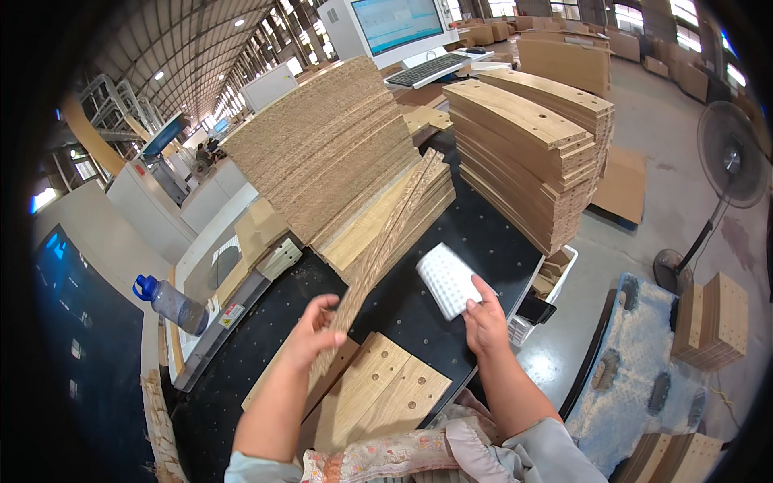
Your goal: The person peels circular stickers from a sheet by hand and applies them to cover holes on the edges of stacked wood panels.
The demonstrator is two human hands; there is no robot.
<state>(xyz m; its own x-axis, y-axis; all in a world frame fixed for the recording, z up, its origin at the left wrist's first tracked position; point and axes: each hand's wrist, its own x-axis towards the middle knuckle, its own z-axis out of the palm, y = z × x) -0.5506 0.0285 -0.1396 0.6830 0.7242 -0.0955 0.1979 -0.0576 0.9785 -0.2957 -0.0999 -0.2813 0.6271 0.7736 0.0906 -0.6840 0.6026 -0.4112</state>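
My left hand [316, 336] is closed around the near end of a long, narrow wood-grain board [377, 249], tilted edge-on so that it points away from me. My right hand [488, 324] pinches a white rectangular sheet or pad [447, 280] covered with a grid of small dots, its exact kind unclear. It is held above the black table [403, 302], which is dotted with small holes. Close in front of me lie drilled wood-grain boards [386, 390], partly under my left forearm.
A tall stack of boards [322, 145] stands ahead, with another stack [523, 153] to its right. Left is a blue-lidded bottle [173, 304]. A monitor [398, 24] and keyboard [427, 70] stand behind. At right are a fan [729, 157], a worn blue pallet [636, 354] and a white bin [555, 278].
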